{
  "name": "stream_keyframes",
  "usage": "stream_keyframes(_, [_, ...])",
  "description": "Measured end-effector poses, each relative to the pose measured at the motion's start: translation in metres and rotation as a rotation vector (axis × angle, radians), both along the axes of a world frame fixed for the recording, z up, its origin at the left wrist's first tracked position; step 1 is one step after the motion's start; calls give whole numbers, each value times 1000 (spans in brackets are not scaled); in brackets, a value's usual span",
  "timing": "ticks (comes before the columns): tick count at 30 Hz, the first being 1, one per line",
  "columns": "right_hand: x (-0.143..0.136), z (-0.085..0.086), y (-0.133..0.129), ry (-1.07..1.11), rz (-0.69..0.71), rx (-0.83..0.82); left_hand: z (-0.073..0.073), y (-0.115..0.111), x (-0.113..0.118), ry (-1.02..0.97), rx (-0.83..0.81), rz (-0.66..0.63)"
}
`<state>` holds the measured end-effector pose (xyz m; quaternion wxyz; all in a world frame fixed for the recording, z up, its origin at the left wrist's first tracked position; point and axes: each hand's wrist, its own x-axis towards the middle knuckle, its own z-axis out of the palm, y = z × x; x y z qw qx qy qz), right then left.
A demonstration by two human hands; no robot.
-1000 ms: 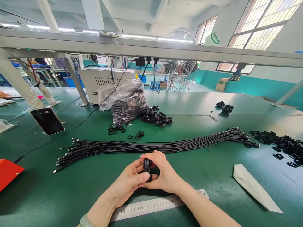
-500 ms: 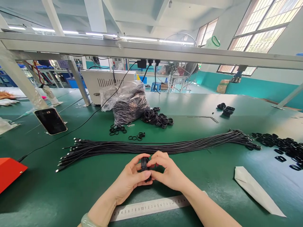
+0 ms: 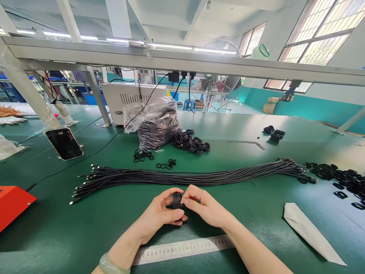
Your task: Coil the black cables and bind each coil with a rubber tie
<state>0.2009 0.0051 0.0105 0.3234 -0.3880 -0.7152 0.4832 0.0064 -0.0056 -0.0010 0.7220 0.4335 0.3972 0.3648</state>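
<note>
A coiled black cable [image 3: 176, 201] stands on edge in my left hand [image 3: 156, 214], between the thumb and the fingers. My right hand [image 3: 203, 205] is at the coil's right side, thumb and index finger pinched together; what is between those fingertips is too small to make out. Behind both hands a long bundle of black cables [image 3: 182, 177] lies across the green table, with metal connector ends at its left and right. Under my forearms lies a steel ruler [image 3: 182, 249].
Small black rings [image 3: 142, 155] and a pile of black coils [image 3: 191, 142] sit beyond the bundle, by a plastic bag [image 3: 158, 125]. A phone [image 3: 64, 144] leans at left, near a red box [image 3: 14, 205]. Black clips [image 3: 342, 177] and a pale folded sheet [image 3: 310, 232] lie at right.
My right hand's fingers have drawn together and shifted slightly right, off the front of the coil. The coil has turned, showing more of its side windings. The view has shifted slightly.
</note>
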Motion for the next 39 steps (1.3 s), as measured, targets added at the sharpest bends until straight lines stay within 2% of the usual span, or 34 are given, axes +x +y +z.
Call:
stream_keyframes(8, [-9,-6,-3,104,-80,55,5,0,-2,-111,-11,-31])
stream_keyframes(10, [-8,-6,-2,137,-42,33,6,-1,-3,-134,-23,-44])
stream_keyframes(13, [-1,-3,1,169,87,8,9,-3,-6,-183,-25,-57])
stream_keyframes(16, [6,0,4,76,109,140,11,-4,-8,-233,-11,-52])
stream_keyframes(22, [4,-11,5,-169,-84,521,13,-6,-10,-330,18,-20])
stream_keyframes(25, [-3,-21,3,-153,-190,586,17,-6,-16,-406,50,41])
stream_keyframes(28, [-11,-25,-2,-40,-299,537,19,-7,-19,-430,54,60])
stream_keyframes(33, [-21,-17,-16,140,-371,412,18,-9,-16,-419,35,-26])
stream_keyframes(36, [-21,-9,-18,174,-288,322,15,-8,-13,-360,38,-59])
stream_keyframes(39, [-20,-2,-16,256,-112,112,12,-6,-11,-272,57,-94])
